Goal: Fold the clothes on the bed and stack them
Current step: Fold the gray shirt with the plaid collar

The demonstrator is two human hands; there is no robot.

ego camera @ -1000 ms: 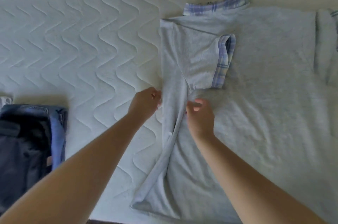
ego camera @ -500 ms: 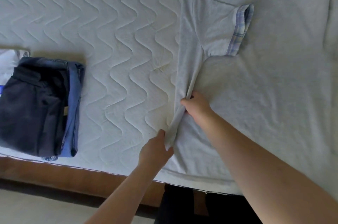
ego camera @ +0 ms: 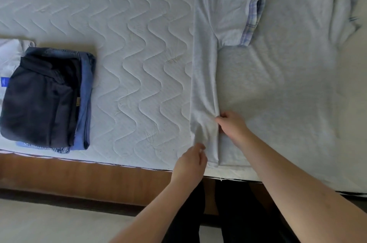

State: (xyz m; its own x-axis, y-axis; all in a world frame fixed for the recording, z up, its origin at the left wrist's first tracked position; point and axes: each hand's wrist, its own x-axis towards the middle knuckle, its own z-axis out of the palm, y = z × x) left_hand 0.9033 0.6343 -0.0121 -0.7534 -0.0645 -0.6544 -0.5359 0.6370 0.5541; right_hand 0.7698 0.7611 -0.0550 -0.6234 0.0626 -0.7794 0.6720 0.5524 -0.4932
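Note:
A grey shirt [ego camera: 278, 76] with a plaid collar and plaid sleeve cuffs lies flat on the white quilted mattress [ego camera: 129, 44]. Its left side is folded inward as a long strip, with the left sleeve laid over the chest. My right hand [ego camera: 232, 125] pinches the strip's inner edge near the hem. My left hand [ego camera: 190, 161] grips the strip's lower left corner at the bed's front edge. A stack of folded clothes [ego camera: 45, 99] sits at the left, with a dark garment on top of blue jeans and a white piece.
The wooden bed frame [ego camera: 79, 173] runs along the front, with pale floor [ego camera: 49, 223] below it. My dark trousers [ego camera: 228, 213] stand against the frame. The shirt's right sleeve [ego camera: 343, 14] lies unfolded at the far right.
Both hands slid down the folded strip toward the hem, the left one reaching the bottom corner. The bunched fold is now flatter and straighter. The view pulled back, showing the frame and stack.

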